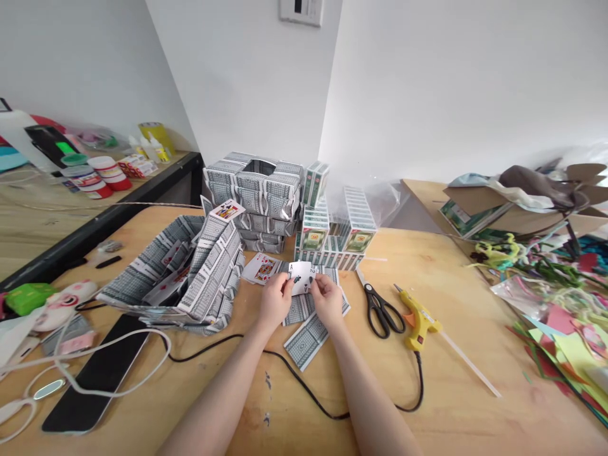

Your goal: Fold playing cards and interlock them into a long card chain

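Near the middle of the table, my left hand (275,299) pinches the left edge of some playing cards (301,278), an ace showing in front. The right edge of the same cards is pinched by my right hand (327,300). Under and around my hands lie face-down patterned cards (307,342). Several face-up cards (262,268) rest just left of them. An open basket built from folded cards (209,272) stands to the left, with loose cards inside. Behind it is a stacked block of folded cards (256,190).
Boxed card decks (358,221) stand at the back. Black scissors (380,309) and a yellow glue gun (418,320) lie to the right, its black cord crossing the front. A phone (97,373) and white cable are at left; coloured paper (565,348) is far right.
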Available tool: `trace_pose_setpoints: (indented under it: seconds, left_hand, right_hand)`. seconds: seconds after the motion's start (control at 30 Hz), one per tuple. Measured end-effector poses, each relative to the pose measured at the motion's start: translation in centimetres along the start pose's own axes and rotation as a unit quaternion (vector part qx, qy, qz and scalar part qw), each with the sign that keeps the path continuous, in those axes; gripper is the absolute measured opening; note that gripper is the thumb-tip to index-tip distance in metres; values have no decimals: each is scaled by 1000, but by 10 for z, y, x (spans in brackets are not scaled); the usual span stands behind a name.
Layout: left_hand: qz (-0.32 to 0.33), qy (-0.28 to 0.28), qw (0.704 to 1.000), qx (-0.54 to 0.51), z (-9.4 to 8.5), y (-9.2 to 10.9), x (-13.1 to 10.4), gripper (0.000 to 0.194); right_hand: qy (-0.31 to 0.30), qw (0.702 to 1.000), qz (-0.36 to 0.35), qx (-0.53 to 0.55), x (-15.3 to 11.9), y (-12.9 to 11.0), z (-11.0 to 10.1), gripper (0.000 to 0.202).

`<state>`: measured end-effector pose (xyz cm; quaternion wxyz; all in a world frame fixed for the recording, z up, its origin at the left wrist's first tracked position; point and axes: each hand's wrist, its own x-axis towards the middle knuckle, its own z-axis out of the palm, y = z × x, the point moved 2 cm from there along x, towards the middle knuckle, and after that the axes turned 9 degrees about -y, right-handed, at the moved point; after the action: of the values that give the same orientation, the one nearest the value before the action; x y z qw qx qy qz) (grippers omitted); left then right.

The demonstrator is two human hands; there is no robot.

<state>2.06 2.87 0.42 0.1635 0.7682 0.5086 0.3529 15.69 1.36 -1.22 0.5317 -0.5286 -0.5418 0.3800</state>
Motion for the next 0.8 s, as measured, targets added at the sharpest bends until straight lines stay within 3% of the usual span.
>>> trace_pose_setpoints:
  seconds: [0.4,0.63,0.8]
  left_hand:
    - [83,-25,994,60,-3,17,-5,23]
    - [125,-51,988,80,-3,27,-5,26]
    - [108,-30,991,73,-3,23,-7,24]
  right_hand:
    - [120,958,-71,-252,-10,-15,2,22]
    - [180,931,-67,-312,-14,-16,5,24]
    - [169,946,-89,-262,-12,-16,0,20]
